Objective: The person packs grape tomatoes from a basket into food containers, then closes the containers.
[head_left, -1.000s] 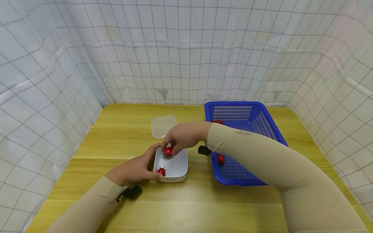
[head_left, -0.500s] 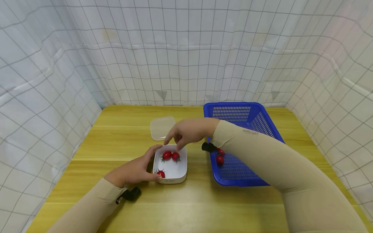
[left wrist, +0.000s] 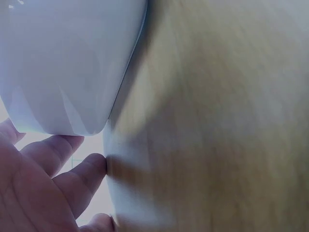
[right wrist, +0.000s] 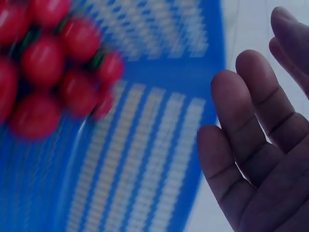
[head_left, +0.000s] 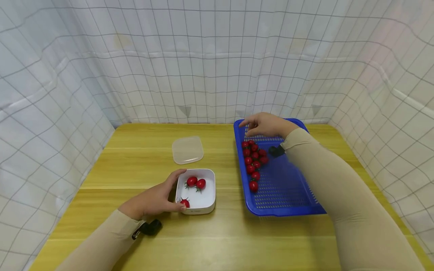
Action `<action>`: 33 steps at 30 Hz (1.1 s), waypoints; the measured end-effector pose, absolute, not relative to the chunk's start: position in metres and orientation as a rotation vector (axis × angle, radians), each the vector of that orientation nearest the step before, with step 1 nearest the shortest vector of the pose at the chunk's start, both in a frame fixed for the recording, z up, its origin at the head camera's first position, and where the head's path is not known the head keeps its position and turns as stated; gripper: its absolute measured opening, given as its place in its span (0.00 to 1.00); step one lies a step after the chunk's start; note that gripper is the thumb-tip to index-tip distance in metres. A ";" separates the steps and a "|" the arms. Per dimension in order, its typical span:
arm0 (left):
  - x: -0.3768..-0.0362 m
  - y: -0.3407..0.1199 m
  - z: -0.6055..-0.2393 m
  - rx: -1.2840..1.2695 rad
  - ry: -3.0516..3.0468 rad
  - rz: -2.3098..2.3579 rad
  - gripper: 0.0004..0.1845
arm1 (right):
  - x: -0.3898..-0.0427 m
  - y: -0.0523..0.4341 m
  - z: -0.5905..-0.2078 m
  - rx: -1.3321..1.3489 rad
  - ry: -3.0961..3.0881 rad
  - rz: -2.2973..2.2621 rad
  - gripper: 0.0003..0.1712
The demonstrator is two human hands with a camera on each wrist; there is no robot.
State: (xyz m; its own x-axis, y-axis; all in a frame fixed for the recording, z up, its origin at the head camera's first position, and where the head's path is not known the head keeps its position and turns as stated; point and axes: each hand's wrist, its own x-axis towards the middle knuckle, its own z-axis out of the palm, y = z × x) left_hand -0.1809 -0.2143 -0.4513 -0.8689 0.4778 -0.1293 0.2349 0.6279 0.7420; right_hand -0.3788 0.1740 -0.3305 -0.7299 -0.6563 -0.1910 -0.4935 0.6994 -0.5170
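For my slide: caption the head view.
Left hand steadies white container; right hand hovers over blue basket of cherry tomatoes.

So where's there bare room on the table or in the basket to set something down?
Bare wood lies along the near table edge and left of the clear lid. The blue basket's right half is bare mesh; cherry tomatoes crowd its left side. The white container has room on its right.

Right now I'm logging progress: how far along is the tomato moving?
Three tomatoes lie in the white box, which the left hand grips. The right hand, empty, hovers over the blue basket, where a cluster of tomatoes remains. The lid lies apart.
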 end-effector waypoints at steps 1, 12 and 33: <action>-0.181 -0.214 -0.451 0.576 2.542 1.086 0.58 | -0.383 0.183 -0.334 -0.878 2.561 -0.630 0.26; -0.181 -0.215 -0.453 0.579 2.549 1.073 0.58 | -0.400 0.232 -0.373 -0.704 2.511 -0.473 0.25; -0.182 -0.212 -0.452 0.573 2.529 1.078 0.58 | -0.397 0.232 -0.408 -0.650 2.505 -0.389 0.26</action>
